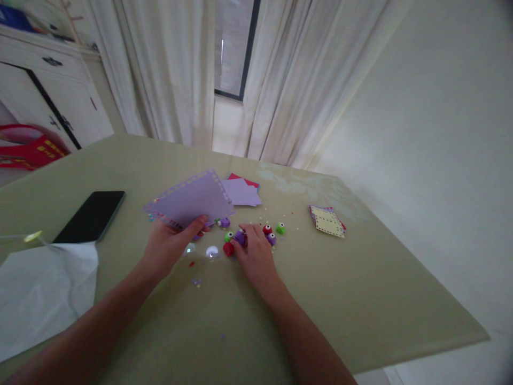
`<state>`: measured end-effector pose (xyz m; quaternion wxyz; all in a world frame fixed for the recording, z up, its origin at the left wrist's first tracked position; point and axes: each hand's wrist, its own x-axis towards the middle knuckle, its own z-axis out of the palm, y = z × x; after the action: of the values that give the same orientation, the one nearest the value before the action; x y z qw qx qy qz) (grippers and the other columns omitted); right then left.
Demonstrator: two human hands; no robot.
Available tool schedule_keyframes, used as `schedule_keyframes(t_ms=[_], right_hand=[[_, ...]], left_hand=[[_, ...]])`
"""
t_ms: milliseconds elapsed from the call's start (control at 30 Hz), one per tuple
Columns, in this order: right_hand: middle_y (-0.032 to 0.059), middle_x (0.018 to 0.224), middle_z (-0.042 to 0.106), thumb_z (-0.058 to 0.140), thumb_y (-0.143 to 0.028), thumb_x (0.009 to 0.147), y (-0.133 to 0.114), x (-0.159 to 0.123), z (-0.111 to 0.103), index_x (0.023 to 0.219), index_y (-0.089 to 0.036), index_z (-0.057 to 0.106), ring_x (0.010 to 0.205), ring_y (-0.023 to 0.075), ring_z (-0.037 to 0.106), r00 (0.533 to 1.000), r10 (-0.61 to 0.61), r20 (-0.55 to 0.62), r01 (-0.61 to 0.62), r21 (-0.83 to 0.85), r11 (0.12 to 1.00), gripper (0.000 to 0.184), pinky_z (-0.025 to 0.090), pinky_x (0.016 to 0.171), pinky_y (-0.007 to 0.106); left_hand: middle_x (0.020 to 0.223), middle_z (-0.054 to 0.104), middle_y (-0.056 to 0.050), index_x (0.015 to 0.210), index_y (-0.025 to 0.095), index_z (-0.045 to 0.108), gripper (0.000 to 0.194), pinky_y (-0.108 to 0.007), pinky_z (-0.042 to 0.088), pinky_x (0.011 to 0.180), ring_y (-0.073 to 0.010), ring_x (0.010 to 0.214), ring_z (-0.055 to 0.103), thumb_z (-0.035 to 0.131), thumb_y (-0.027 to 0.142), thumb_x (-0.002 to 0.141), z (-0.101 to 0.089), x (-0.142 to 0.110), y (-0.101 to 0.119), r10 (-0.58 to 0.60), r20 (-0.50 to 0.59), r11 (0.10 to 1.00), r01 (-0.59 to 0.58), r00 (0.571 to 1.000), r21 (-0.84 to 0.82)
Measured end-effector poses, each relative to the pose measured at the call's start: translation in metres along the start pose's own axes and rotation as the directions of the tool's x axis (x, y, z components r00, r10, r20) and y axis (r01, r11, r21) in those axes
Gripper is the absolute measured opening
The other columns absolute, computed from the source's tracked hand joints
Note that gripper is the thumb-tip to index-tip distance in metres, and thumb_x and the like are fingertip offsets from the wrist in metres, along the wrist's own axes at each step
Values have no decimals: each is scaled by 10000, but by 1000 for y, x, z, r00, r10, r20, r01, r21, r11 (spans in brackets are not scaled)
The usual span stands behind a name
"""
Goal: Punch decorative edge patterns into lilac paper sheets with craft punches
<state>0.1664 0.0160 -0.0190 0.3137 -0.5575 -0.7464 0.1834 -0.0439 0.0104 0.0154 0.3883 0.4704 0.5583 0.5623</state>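
Note:
My left hand pinches the lower edge of a light purple sheet of paper with small holes punched along its borders. The sheet is tilted up off the table and hides part of what lies behind it. My right hand curls over a cluster of small bug-eyed figures, its thumb and fingers around a purple figure. Beside the thumb sit a red figure and a green figure. Past my fingers are another red figure, a purple one and a green one.
Behind the figures lie purple sheets over a red one. A stack of punched cards lies right. A black phone and white paper or cloth are left. A clear shiny piece and tiny scraps dot the table.

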Motion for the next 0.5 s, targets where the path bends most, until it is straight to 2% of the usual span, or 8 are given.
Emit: schedule_keyframes(t_ms=[200, 333, 433, 500], right_hand=[[160, 1266, 657, 668, -152, 940, 4, 1, 6, 1321, -171, 662, 1158, 317, 651, 1000, -17, 2, 17, -55, 998, 382, 509, 1046, 477], [136, 1254, 663, 684, -148, 922, 6, 1, 7, 1319, -217, 668, 1165, 311, 649, 999, -44, -30, 43, -32, 999, 403, 502, 1055, 467], [139, 1239, 660, 706, -154, 895, 4, 1, 6, 1282, -202, 685, 1140, 310, 649, 999, -10, -51, 13, 43, 999, 391, 499, 1046, 472], [120, 1205, 656, 720, -183, 887, 2, 0, 6, 1233, -211, 694, 1064, 283, 660, 994, 46, -95, -29, 176, 984, 348, 517, 994, 446]], left_hand=[[720, 789, -43, 832, 191, 759, 315, -256, 544, 504, -196, 588, 712, 853, 484, 767, -10, 8, -4, 6, -115, 1000, -6, 993, -3], [748, 795, -38, 821, 188, 758, 302, -247, 566, 556, -189, 625, 728, 855, 468, 762, -12, 13, -3, 22, -175, 998, -31, 984, -49], [716, 780, -25, 779, 189, 755, 277, -241, 565, 578, -177, 615, 717, 851, 448, 765, -13, 14, -3, 23, -190, 997, -35, 981, -62], [724, 781, -27, 784, 187, 757, 282, -244, 561, 578, -177, 618, 713, 852, 452, 775, -13, 14, -5, 22, -168, 998, -31, 986, -55]])
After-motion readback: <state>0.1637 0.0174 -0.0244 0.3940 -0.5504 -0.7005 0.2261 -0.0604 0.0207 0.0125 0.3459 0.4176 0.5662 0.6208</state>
